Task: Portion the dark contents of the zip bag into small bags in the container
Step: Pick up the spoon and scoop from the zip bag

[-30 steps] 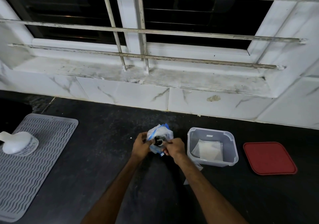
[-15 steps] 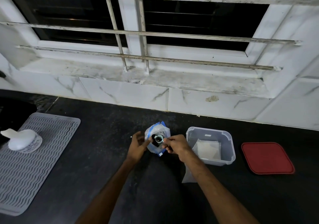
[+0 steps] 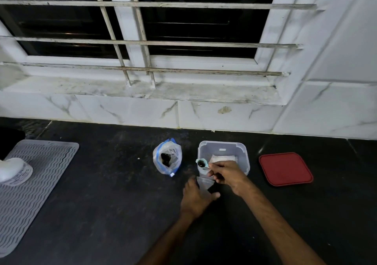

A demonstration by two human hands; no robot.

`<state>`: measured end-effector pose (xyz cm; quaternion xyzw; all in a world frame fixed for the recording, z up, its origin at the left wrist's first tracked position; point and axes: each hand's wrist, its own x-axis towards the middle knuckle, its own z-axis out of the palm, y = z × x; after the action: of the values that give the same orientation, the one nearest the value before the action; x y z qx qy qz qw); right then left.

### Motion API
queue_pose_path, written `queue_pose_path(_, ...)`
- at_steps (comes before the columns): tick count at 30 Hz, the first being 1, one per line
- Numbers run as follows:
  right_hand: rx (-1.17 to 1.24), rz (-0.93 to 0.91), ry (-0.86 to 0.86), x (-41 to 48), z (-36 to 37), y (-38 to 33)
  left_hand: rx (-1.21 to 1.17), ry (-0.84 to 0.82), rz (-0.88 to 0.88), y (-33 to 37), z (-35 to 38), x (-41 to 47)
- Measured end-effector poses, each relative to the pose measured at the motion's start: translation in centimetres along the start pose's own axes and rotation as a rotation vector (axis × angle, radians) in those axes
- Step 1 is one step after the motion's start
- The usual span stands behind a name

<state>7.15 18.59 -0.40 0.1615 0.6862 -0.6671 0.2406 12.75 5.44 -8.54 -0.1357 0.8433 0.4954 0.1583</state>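
Nearest the camera both forearms come up over the dark surface (image 3: pixel 102 203) toward the clear container (image 3: pixel 222 143). The left hand (image 3: pixel 195 199) sits just in front of the container's front-left corner, fingers fairly straight and thumb spread, with a small clear bag (image 3: pixel 205 185) caught in the fork between thumb and forefinger. Honestly I can't tell if it's gripping the bag or just pinning it down. The right hand (image 3: pixel 228 173) is right at the container's front wall with its fingers curled, pinching the handle of a little teal scoop (image 3: pixel 202 163). The scoop has dark stuff in it and hangs at the container's front-left corner, just above the small clear bag. Inside the container there are some flat white bags (image 3: pixel 223 158) lying on the bottom. Left of the container, near but not touching, the zip bag (image 3: pixel 163 166) stands on its own with its blue-edged mouth open, and the dark contents (image 3: pixel 166 158) sit down in it. Right of the container, a bit apart, a red lid (image 3: pixel 285 168) lies flat. Way off to the left there's a grey ribbed mat (image 3: pixel 36 173) with a white plastic bottle (image 3: pixel 12 170) on it. Behind the container comes the white marbled tile wall (image 3: pixel 126 111), then a grubby window sill (image 3: pixel 142 90) and metal bars (image 3: pixel 163 68) across a dark window.
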Motion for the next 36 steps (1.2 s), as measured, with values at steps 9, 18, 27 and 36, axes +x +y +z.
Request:
queue_pose_path(9, -0.149, -0.091, -0.013, -1.4, -3.8, 1.2, -0.083, 0.223, -0.038, 0.6, 2.6, 1.1)
queue_pose_path(18, -0.763, -0.397, 0.021, -0.7, -3.5, 2.4, -0.222, 0.264, 0.118, 1.3, 2.7, -0.5)
queue_pose_path(27, -1.011, -0.628, 0.069, -1.7, -3.4, 3.7, -0.248, 0.266, 0.089, 1.1, 3.7, -1.2)
queue_pose_path(36, -0.426, -0.432, 0.209, -0.9, -4.3, 3.8, -0.295, 0.176, 0.085, 0.3, 3.9, -0.5)
